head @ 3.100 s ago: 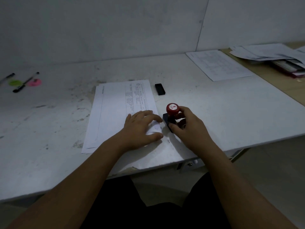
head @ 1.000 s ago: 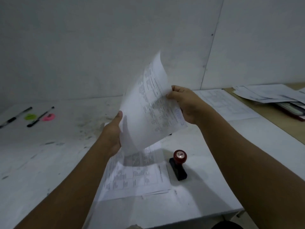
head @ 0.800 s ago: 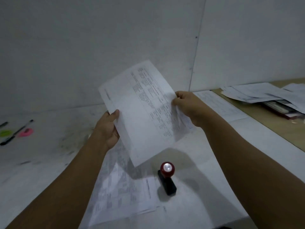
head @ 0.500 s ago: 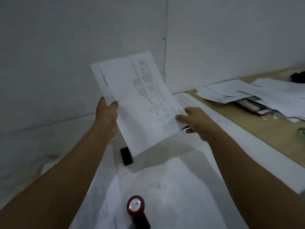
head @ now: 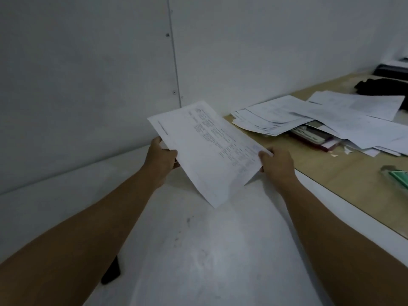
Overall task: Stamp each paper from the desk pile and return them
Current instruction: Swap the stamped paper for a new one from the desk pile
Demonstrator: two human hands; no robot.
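Printed white paper sheet (head: 212, 155) tilts above white surface (head: 198, 250), left grip (head: 162, 156) pinching at nine o'clock, right grip (head: 278, 164) pinching at three.

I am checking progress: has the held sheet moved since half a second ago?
Yes. The sheet has moved right, past the wall seam, toward the paper pile on the wooden desk.

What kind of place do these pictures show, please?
Probably an office or a paperwork station. A loose pile of papers lies on a wooden desk, a printed sheet is held above a white table, and plain panel walls stand behind.
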